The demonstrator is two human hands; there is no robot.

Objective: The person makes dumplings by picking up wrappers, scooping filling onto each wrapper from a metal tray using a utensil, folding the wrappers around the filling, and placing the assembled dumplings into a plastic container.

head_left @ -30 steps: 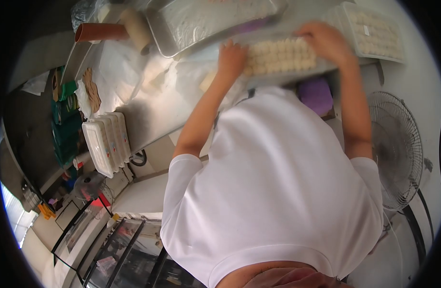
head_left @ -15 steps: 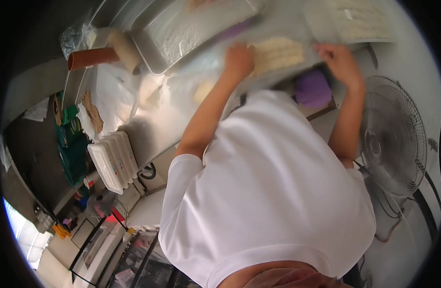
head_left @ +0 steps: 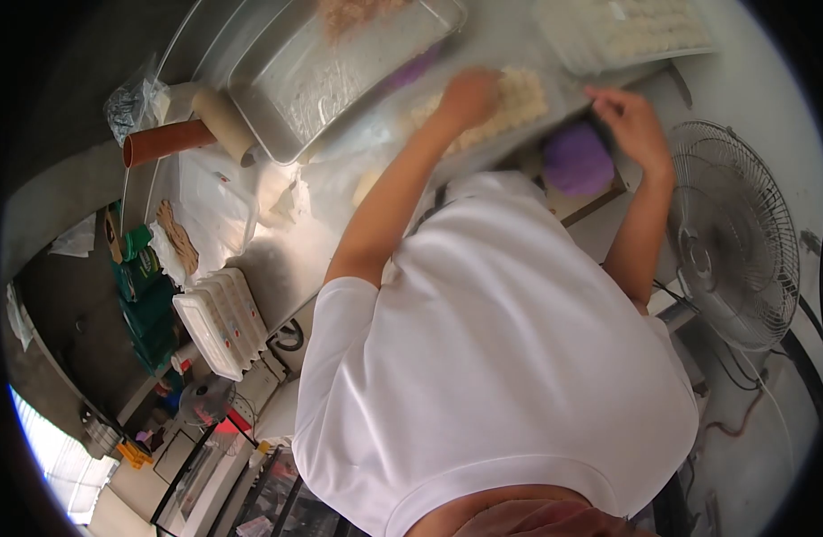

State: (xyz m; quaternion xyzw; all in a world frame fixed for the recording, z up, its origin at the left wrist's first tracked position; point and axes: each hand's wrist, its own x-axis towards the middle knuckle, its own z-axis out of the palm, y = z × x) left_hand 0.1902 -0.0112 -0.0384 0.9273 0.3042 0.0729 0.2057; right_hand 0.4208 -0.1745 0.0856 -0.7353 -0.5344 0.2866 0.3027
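Rows of small pale dough-like pieces [head_left: 523, 94] lie in a long block on the work surface near the body. My left hand [head_left: 470, 97] is over the middle of the block; its fingers are blurred and curled, and whether they hold anything is hidden. My right hand [head_left: 628, 121] is raised to the right of the block, apart from it, its fingers loosely bent and spread with nothing visible between them. Just below, between the hands, is a purple object [head_left: 578, 159] at the surface's edge.
A metal tray [head_left: 290, 148] with reddish-brown food stands at the top. A clear container [head_left: 635, 36] of pale pieces is at upper right. Stacked white trays [head_left: 219, 322], a brown tube [head_left: 168, 143] and plastic sheets lie left. A fan [head_left: 733, 234] stands right.
My right hand has come off the right end of the block and drawn back. My left hand has moved from its left end to over its middle. The view has turned.
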